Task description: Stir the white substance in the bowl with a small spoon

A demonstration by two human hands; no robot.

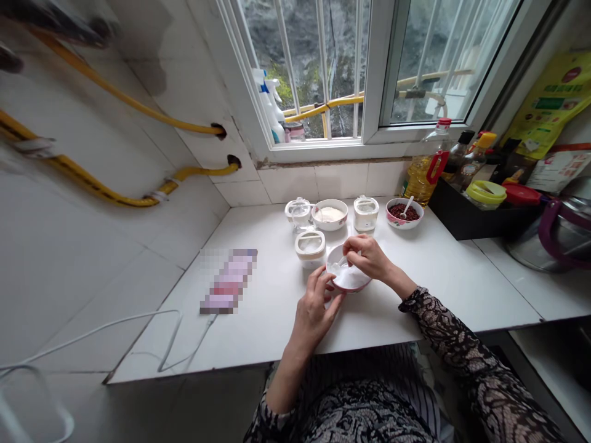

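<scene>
A white bowl with a pink rim [356, 289] stands on the counter in front of me, with white powder [351, 278] in it. The fingers and thumb of my left hand [314, 303] hold this bowl at its left and near sides. My right hand [368, 257] is closed on the handle of a small pale spoon [340, 263], its tip down in the bowl. Close behind stand lidded clear jars, one [310, 247] just left of the bowl and another [366, 213] beyond it. The exact grip on the spoon is partly hidden by my fingers.
Further back are a third jar [298, 213], a bowl of pale grains or powder [329, 226] and a bowl of red beans [404, 224] with a spoon. An oil bottle [418, 175] and a black condiment box [455, 212] stand right. A blurred-out phone-like object [229, 281] lies left, with a white cable [173, 338].
</scene>
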